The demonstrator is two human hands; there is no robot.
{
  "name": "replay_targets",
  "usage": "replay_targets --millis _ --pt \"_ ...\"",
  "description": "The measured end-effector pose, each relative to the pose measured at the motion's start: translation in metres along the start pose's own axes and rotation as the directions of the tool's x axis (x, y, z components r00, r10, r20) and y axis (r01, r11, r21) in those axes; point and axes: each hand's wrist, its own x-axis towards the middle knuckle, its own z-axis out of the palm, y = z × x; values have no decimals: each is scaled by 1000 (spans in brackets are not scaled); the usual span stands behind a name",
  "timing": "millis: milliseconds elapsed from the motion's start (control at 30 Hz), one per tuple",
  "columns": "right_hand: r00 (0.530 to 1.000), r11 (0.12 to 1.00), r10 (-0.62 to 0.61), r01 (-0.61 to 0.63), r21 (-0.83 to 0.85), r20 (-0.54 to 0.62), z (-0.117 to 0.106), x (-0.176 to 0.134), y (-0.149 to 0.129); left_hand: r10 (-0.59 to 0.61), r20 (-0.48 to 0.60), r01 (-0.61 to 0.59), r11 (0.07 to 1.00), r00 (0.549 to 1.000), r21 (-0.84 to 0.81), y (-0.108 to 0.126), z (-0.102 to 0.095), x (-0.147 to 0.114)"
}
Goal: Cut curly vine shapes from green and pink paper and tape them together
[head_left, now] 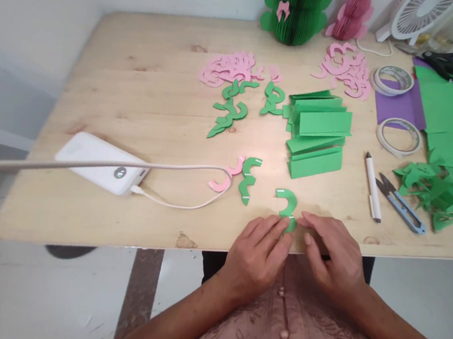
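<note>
A curved green paper cutout (289, 201) with small white strips lies near the table's front edge. My left hand (258, 253) rests its outstretched fingers on the cutout's lower end, covering part of it. My right hand (332, 254) is just to the right, thumb and forefinger apart, the forefinger tip close to the cutout's edge; nothing shows between them. Left of my hands lie another wavy green cutout (246, 182) with white strips and a pink cutout (220, 182), which a white cable partly crosses.
A white power bank (101, 164) with its cable sits left. Folded green paper (325, 124), pink cutouts (230, 68) and green cutouts (229, 109) lie behind. To the right are a pen (373, 187), thread snips (401, 205), tape rolls (399, 137), green scraps (441, 190) and black-handled scissors (450, 64).
</note>
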Motion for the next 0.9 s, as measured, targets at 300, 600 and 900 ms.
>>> replay_targets --millis 300,600,900 --pt "1000 1000 12 -12 6 -2 2 2 0 -7 21 7 1000 1000 0 0 0 0" --pt "1000 1000 -14 15 16 -4 5 4 1 -20 32 20 1000 999 -4 0 -1 1" --pt "1000 999 3 -4 46 6 5 5 1 -19 30 19 1000 999 1 0 0 0"
